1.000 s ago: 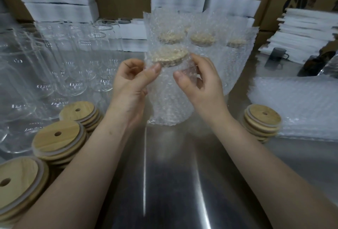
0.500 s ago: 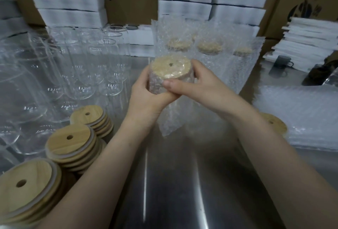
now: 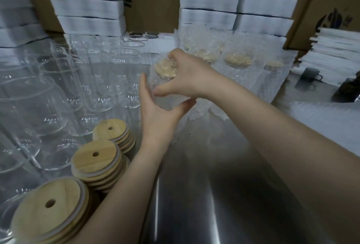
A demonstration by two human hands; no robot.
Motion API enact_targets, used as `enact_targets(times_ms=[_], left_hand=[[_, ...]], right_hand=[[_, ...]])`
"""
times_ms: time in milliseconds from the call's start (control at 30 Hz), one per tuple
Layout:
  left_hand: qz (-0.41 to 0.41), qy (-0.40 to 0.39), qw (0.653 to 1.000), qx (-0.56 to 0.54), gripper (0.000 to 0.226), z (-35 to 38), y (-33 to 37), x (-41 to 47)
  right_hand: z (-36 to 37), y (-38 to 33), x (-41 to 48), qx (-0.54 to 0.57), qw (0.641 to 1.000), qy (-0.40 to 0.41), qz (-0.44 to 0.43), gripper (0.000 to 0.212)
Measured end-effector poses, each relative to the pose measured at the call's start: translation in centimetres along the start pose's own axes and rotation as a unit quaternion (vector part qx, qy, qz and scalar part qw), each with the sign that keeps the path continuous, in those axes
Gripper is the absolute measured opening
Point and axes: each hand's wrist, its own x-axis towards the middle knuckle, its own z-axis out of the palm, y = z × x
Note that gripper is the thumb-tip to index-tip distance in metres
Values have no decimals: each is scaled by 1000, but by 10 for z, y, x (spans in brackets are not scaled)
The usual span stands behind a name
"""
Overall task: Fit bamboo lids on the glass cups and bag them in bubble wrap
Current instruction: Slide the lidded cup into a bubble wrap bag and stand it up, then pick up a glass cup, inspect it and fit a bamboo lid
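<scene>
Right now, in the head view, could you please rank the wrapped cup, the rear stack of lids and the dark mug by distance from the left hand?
1. wrapped cup: gripped by the left hand, centre.
2. rear stack of lids: just left of that wrist.
3. dark mug: far right, towards the back.

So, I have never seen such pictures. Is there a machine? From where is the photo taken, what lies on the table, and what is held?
There is no machine: these are a person's two bare hands. The camera sits on the person's head and looks forward and down. On the table stand bare glasses at the left, with lid stacks in front of them. At the back stand bagged cups; bubble wrap lies flat at the right. Both hands hold one wrapped cup: the left hand curls round its side, the right hand grips its top.
</scene>
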Motion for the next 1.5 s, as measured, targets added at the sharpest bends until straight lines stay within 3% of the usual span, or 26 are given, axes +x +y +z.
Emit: enact_targets(times_ms=[100, 233, 367, 433, 600, 833, 967, 1167, 1333, 1400, 1500], left_hand=[[-1, 18, 999, 39, 113, 2, -4, -3], [14, 88, 981, 174, 86, 4, -13, -5], [-7, 5, 973, 230, 34, 6, -20, -6], [5, -32, 968, 249, 21, 7, -20, -7], [19, -67, 961, 269, 18, 9, -21, -8], [17, -109, 948, 299, 14, 9, -21, -9], [22, -119, 950, 289, 15, 8, -21, -10], [30, -124, 948, 290, 16, 7, -23, -10], [29, -122, 949, 289, 13, 7, -25, -8], [23, -121, 949, 291, 12, 8, -26, -7], [15, -121, 949, 291, 15, 9, -26, -7]], right_hand=[[-2, -4, 21, 3, 999, 10, 41, 80], [-11, -15, 57, 9, 997, 72, 37, 78], [-21, -25, 100, 34, 995, 84, 45, 75], [-22, -25, 119, 6, 997, 60, 47, 78], [-14, -8, 157, -39, 997, 22, 56, 85], [-3, 12, 194, -39, 996, 36, 65, 83], [6, 20, 205, -100, 990, 24, 95, 85], [14, 26, 209, -188, 978, 27, 85, 59], [16, 28, 209, -282, 957, 36, 65, 22], [19, 30, 209, -306, 949, 45, 68, 29], [25, 31, 209, -327, 937, 55, 105, 74]])
